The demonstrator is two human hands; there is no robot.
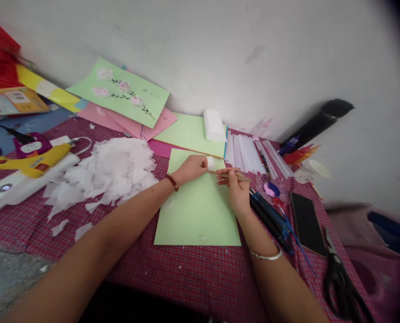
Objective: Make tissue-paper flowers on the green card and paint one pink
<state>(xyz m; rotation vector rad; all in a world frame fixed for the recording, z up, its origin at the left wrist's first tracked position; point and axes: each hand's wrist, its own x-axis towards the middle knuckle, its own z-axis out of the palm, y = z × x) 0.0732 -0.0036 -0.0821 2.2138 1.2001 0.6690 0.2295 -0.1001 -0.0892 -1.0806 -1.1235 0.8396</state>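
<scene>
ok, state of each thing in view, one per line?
Left hand, pinching a white paper piece
Right hand, gripping a thin tool
Green sheet, flat, under the hands
White scraps, loose heap
Flowered sheet, overlapping pink sheets
Yellow glue gun, lying on its side
Scissors, blades look closed
Phone-like slab, flat, dark

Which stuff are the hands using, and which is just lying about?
Likely in use: white scrap in left hand, thin tool in right hand, green sheet, maybe white paper heap.

Likely lying about: yellow glue gun, black scissors, dark phone-like slab.
</scene>
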